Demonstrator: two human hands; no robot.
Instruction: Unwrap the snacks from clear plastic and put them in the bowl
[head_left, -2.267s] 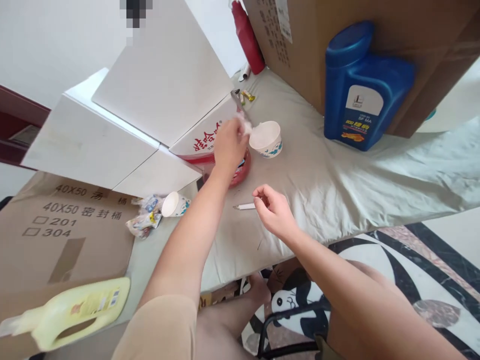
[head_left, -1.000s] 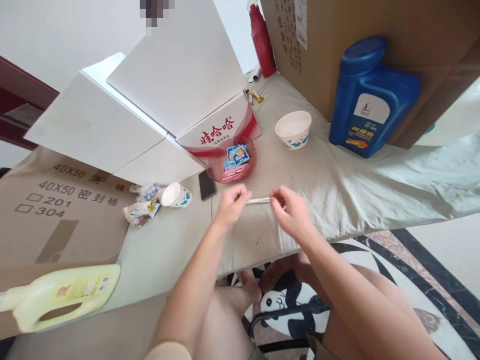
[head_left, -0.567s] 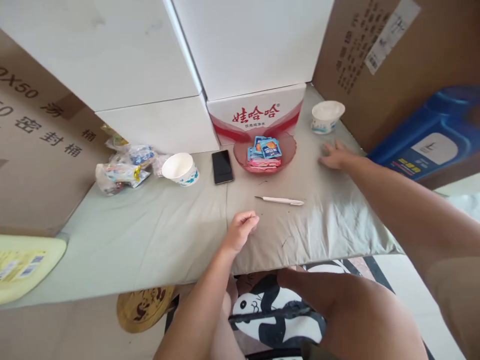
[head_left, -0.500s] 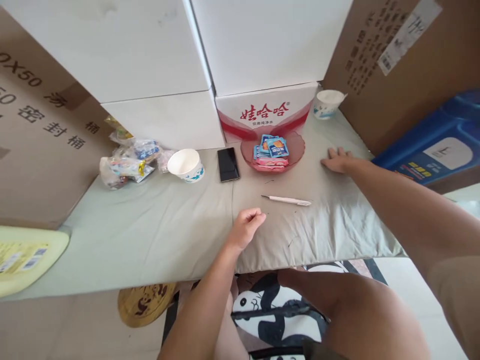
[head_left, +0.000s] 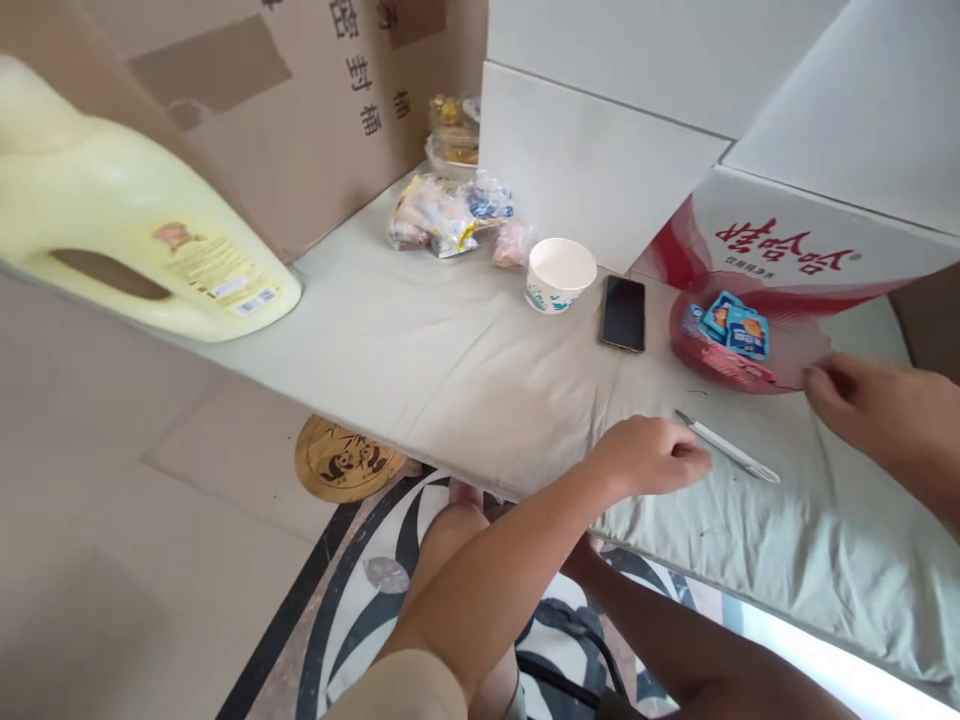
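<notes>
1. Pale cloth stretches before white boxes.
2. Left hand: fingers curled closed, with a pen lying just to its right.
3. Right hand: fingers bent at the rim of a red bowl of sachets; cannot tell whether they grip it.
4. Beyond the left hand: a phone, then a cup farther left.

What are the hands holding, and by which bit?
The left hand shows nothing. The right hand is at the red bowl's rim; I can't tell if it's gripping.
</notes>
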